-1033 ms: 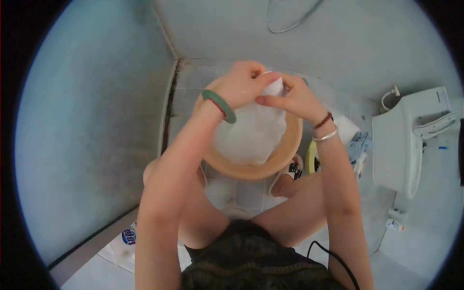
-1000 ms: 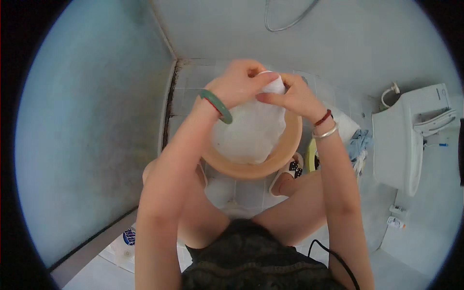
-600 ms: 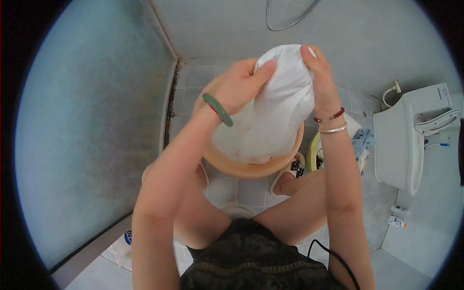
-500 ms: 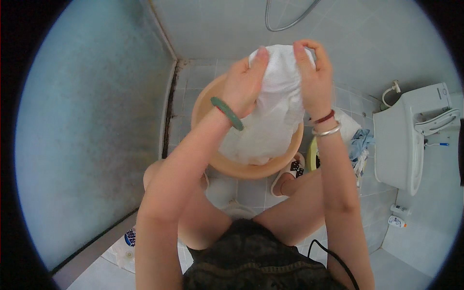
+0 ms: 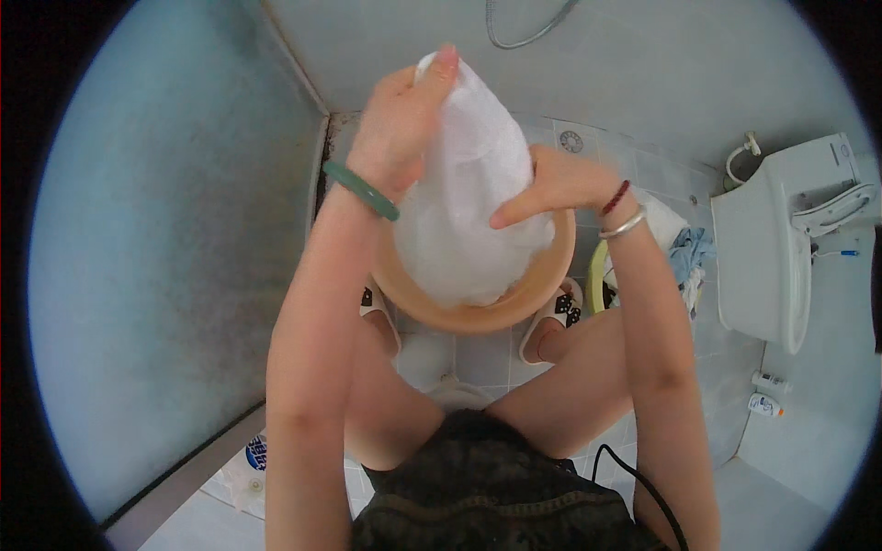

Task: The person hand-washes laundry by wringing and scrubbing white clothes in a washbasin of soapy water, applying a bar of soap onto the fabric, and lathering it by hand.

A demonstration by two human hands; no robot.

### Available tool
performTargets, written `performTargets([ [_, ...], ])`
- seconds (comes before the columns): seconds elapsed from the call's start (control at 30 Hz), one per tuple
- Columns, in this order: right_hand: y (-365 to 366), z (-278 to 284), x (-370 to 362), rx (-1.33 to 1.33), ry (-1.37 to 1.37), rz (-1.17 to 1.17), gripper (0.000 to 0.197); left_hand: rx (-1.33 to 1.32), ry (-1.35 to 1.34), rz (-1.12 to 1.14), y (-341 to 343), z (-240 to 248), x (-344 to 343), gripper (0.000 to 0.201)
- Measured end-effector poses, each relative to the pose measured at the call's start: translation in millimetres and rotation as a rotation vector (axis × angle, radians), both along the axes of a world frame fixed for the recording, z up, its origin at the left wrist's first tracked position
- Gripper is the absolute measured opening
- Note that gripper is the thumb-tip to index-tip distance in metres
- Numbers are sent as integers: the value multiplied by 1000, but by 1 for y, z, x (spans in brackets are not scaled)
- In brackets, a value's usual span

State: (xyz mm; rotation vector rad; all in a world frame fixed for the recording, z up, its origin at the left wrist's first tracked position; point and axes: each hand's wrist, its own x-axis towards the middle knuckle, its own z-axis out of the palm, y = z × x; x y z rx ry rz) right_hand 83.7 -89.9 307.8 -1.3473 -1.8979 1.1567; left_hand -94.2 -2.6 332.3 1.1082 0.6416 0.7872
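Note:
A white cloth, probably a towel, is stretched above an orange basin that stands on the floor between my feet. My left hand, with a green bangle at the wrist, is closed on the cloth's raised upper end, thumb on top. Lower down, my right hand grips the cloth's right edge, its thumb lying across the front and its fingers partly hidden behind. The cloth's lower part hangs into the basin, where whitish, sudsy water shows.
A yellow tub with clothes stands right of the basin. Farther right is a white toilet, with bottles on the floor near it. A frosted glass panel runs along the left. A shower hose hangs at the back wall.
My left hand has moved left and up with the cloth's end. My right hand has slid from the top down to the cloth's right side, so the cloth now stretches slantwise.

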Motion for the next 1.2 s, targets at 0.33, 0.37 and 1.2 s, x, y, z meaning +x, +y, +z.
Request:
performTargets([
  [0.33,1,24,23,-42,469,-370,27,509,480,-532,-1,-17,-19,60],
  [0.37,3,26,17,0,532,-341,23,509,479,-540,-5,-19,-17,60],
  [1.2,15,49,9,552,-162,-591,28,444,768,-822,-13,-10,-13,65],
])
